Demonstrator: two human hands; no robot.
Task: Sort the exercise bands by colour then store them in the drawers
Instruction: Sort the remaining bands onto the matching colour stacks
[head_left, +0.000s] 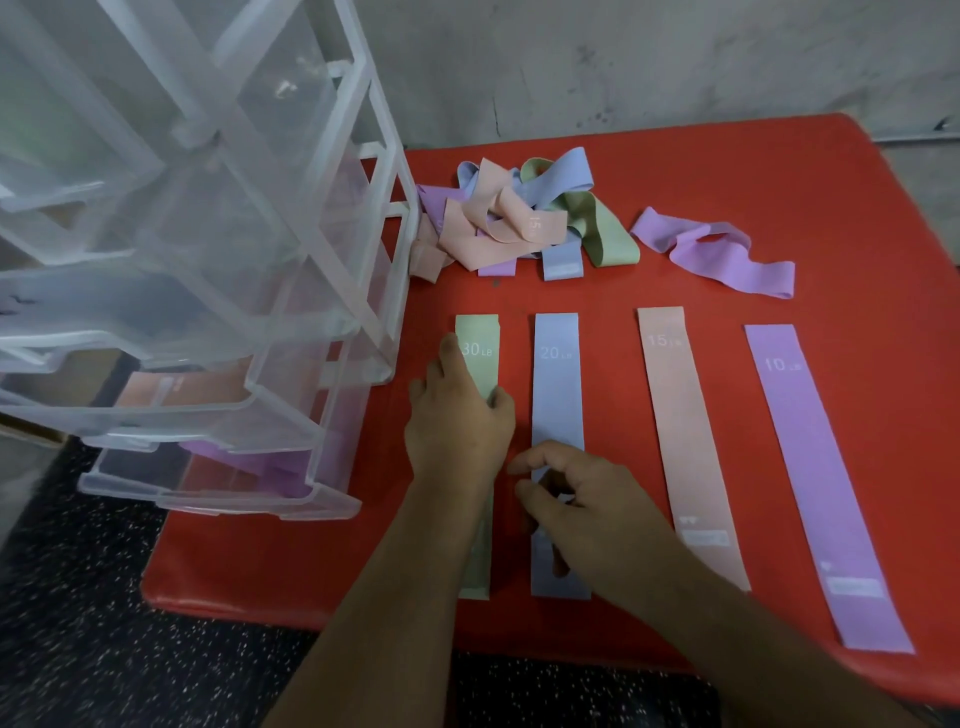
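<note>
Four exercise bands lie flat side by side on the red table (675, 171): a green 30 LB band (480, 358), a blue 20 LB band (557, 395), a pink 15 LB band (680, 426) and a purple 10 LB band (810, 467). My left hand (457, 415) lies on the green band, fingers curled over it with the thumb at its right edge. My right hand (576, 499) hovers over the lower part of the blue band with loosely curled fingers, holding nothing I can see. A tangled pile of mixed bands (514, 218) sits at the back.
A clear plastic drawer unit (218, 249) stands on the table's left side, its lower drawers pulled out with pink and purple bands inside. A loose purple band (717, 249) lies at the back right. Dark speckled floor lies below the table's front edge.
</note>
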